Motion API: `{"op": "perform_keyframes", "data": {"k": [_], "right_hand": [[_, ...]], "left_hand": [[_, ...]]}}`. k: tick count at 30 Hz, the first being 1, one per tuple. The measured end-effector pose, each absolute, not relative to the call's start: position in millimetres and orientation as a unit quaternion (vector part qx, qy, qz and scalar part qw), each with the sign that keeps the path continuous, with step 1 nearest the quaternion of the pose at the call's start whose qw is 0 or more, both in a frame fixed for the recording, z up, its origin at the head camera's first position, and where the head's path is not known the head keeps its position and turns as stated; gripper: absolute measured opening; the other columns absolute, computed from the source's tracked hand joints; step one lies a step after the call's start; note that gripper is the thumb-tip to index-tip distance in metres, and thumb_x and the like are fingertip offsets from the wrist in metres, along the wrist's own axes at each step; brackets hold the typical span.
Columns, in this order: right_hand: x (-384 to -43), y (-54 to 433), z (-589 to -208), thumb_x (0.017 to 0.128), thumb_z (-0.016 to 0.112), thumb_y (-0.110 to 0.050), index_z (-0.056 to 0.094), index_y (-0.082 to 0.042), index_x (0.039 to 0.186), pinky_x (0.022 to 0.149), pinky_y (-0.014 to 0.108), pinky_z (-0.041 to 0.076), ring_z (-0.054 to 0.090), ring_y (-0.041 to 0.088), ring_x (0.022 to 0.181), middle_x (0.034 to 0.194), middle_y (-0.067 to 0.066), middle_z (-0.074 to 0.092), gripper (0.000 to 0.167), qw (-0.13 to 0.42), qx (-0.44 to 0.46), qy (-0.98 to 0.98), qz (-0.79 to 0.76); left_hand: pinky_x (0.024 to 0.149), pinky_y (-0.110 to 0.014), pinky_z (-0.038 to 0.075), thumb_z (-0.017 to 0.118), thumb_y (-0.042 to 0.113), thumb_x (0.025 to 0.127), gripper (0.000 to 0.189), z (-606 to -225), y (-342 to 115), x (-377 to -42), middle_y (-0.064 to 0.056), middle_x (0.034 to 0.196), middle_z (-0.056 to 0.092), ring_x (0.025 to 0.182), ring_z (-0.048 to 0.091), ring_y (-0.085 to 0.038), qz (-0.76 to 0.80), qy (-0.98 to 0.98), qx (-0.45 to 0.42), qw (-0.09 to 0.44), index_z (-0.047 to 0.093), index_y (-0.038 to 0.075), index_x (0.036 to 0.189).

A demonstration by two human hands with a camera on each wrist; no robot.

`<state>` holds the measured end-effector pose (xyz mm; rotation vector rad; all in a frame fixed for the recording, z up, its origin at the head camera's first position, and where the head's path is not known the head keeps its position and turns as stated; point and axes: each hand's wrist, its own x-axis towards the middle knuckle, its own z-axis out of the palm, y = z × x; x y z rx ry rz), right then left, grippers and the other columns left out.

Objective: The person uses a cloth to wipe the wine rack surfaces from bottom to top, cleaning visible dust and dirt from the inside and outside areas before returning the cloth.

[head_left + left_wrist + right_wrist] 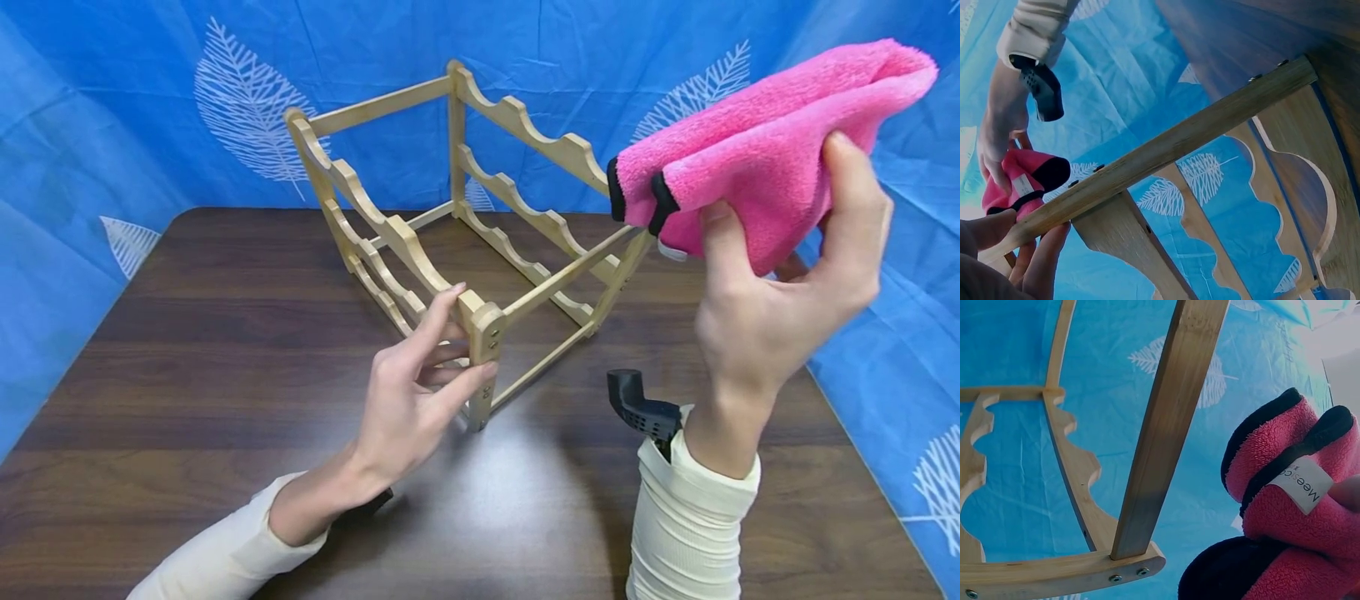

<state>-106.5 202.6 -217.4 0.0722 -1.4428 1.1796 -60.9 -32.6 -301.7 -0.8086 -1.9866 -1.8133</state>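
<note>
A light wooden bottle rack [405, 242] with scalloped rails stands at an angle on the table. My left hand [408, 408] grips its near corner post [486, 350], thumb on the outer face and fingers behind. Up at the right, my right hand [787, 275] holds a folded pink cloth [780, 142] with black edging, pinched between thumb and fingers. The cloth hangs above the rack's right end and overlaps the top bar in the head view. A white label [1304, 484] shows on the cloth in the right wrist view.
The dark wood-grain table [187, 375] lies under the rack. A blue curtain [375, 33] with white leaf prints hangs behind and at both sides. A black wrist-worn device [641, 404] juts from the right cream sleeve [690, 525].
</note>
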Motion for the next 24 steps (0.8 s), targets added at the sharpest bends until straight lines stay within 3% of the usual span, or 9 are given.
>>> {"op": "perform_keyframes", "data": {"k": [13, 24], "right_hand": [[-107, 205, -215, 0.066, 0.082, -0.012, 0.069, 0.003, 0.111, 0.086, 0.035, 0.051, 0.060, 0.033, 0.099, 0.106, 0.016, 0.067, 0.049, 0.638, 0.073, -0.575, 0.507], [-105, 207, -216, 0.068, 0.081, -0.010, 0.069, 0.002, 0.112, 0.086, 0.036, 0.052, 0.060, 0.033, 0.099, 0.106, 0.016, 0.068, 0.048, 0.649, 0.068, -0.578, 0.490]], "left_hand": [[0.072, -0.034, 0.058, 0.072, -0.021, 0.076, 0.074, -295, -54, -65, -0.017, 0.096, 0.070, 0.090, 0.072, -0.028, -0.634, -0.714, -0.264, 0.135, 0.047, -0.001, 0.143], [0.078, -0.035, 0.058, 0.073, -0.017, 0.078, 0.077, -276, -77, -63, -0.010, 0.096, 0.068, 0.092, 0.071, -0.021, -0.621, -0.744, -0.239, 0.060, 0.050, 0.011, 0.145]]}}
